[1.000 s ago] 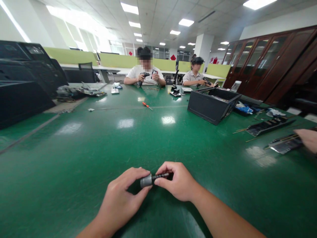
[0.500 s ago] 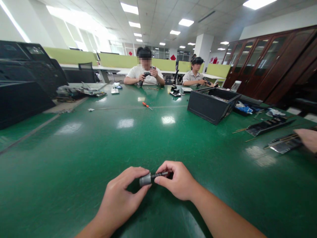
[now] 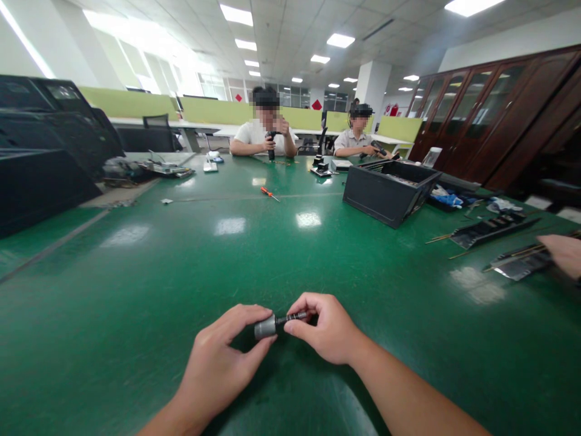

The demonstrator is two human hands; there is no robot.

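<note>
Near the front of the table, my left hand (image 3: 227, 348) has its thumb and fingers closed around a short grey metal cylinder (image 3: 265, 327), which looks like a small motor. From the cylinder's right end comes a thin dark ringed shaft (image 3: 296, 317), and my right hand (image 3: 323, 330) pinches it between thumb and fingers. The whole piece lies almost level, tilted slightly up to the right. My right fingers partly hide the far end of the shaft.
An orange-handled screwdriver (image 3: 269, 193) lies mid-table on the green surface (image 3: 190, 260). A black bin (image 3: 385, 194) stands right of it. Dark trays with thin rods (image 3: 494, 230) and another person's hand (image 3: 563, 253) are at far right. Two people sit opposite; dark casings (image 3: 45, 133) stand left.
My hands and the grey cylinder have hardly moved, with only a tiny shift. Across the table, the person in white has turned the dark tool upright.
</note>
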